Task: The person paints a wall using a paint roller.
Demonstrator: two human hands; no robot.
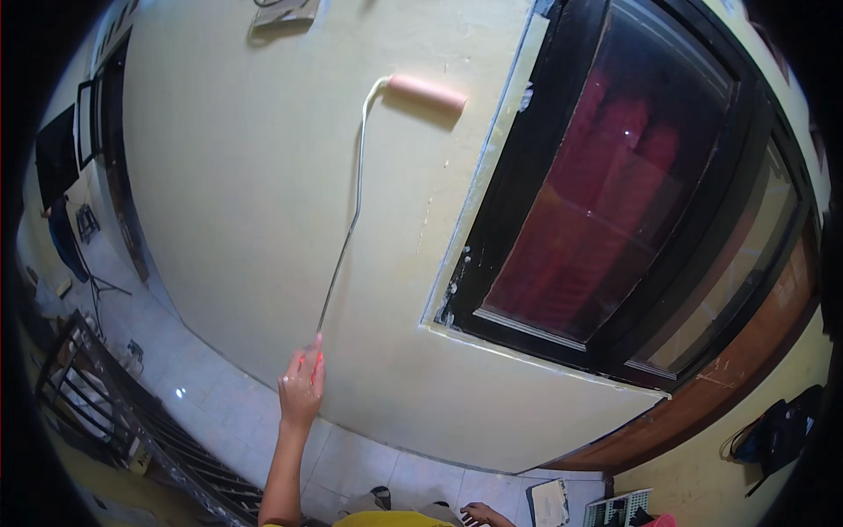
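My left hand (pixel 302 386) is closed round the red handle of a paint roller (pixel 358 189), arm stretched up in front of me. The roller's long, bent metal rod rises to a pinkish sleeve (pixel 428 94), which lies at or very near the cream wall (pixel 237 176), left of the window's upper part. Whether it presses on the wall is hard to tell. Low beside my body, my right hand (pixel 479 512) hangs with its fingers apart and nothing visible in it.
A black-framed window (pixel 518 220) with a red curtain behind the glass fills the right. Below left runs a dark metal railing (pixel 149 439). On the tiled floor (pixel 351 457) are a flat board (pixel 549 505) and a crate (pixel 619 508). A dark bag (pixel 784 435) hangs far right.
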